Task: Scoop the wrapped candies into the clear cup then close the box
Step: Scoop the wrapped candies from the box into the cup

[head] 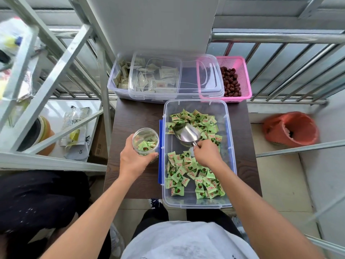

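Note:
A clear plastic box (pixel 231 146) with blue side clips stands open on the small dark table (pixel 134 118). Green wrapped candies (pixel 188 176) lie in two heaps inside it, one far and one near. My right hand (pixel 207 152) grips the handle of a metal scoop (pixel 186 134), whose empty bowl points into the far heap. My left hand (pixel 134 157) holds the clear cup (pixel 145 142) upright just left of the box; a few green candies lie at its bottom. The box's clear lid (pixel 186 90) rests on the containers behind.
Behind the box sit a clear tub of pale sachets (pixel 119 79) and a pink basket of red dates (pixel 240 79). A metal shelf frame (pixel 61 71) stands to the left, a railing (pixel 280 53) behind, an orange-bagged bin (pixel 291 129) at right.

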A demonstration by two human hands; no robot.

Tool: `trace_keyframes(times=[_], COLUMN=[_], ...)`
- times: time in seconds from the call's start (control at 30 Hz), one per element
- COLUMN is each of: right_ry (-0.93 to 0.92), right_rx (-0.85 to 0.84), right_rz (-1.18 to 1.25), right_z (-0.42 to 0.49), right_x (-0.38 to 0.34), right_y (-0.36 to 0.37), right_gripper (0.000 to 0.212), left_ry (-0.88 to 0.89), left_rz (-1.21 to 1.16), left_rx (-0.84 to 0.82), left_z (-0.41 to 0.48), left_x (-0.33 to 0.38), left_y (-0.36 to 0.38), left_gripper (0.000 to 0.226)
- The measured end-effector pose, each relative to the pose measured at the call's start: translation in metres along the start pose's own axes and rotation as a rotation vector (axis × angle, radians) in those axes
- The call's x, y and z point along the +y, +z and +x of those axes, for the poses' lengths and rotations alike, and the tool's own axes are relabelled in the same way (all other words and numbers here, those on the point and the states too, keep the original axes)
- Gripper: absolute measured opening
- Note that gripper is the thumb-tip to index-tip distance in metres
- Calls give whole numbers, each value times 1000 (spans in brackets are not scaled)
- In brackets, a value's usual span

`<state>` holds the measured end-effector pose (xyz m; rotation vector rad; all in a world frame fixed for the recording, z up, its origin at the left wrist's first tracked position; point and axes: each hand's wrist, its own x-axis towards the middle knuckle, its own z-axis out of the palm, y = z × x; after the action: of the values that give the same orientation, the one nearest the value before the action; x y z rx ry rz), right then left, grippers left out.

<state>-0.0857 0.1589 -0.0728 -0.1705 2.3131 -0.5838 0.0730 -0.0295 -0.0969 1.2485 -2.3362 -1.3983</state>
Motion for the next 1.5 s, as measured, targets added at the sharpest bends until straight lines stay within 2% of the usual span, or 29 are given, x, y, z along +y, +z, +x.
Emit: trace_keyframes(times=[0.13,0.37,0.53,0.87,0.97,1.17,1.5], right_ry=[5,-6,12,5,-28,-55,-81], right_rx=[46,178,96,162,182,87,67], right_rz=[39,-204,-66,21,51,155,223], right_z=[15,-2,8,41,41,48,27], right_x=[-9,-8,-15,-4,6,22,39], right_y=[7,14,-7,24,21,14,1], right_gripper=[25,14,20,17,23,17,18], left_ry=[-14,-5,-7,-25,-28,-24,-7], left_rz=[-9,-10,-16,2,-4,-8,-5], left_rx=[16,2,-5,-16,-17,-25,-21], left_z=[0,2,2,3,4,7,7], left_x=[0,1,2,1,2,5,3], left_y=[0,0,-1,-3,-3,-3,-3], left_gripper=[87,87,86,87,87,86,87])
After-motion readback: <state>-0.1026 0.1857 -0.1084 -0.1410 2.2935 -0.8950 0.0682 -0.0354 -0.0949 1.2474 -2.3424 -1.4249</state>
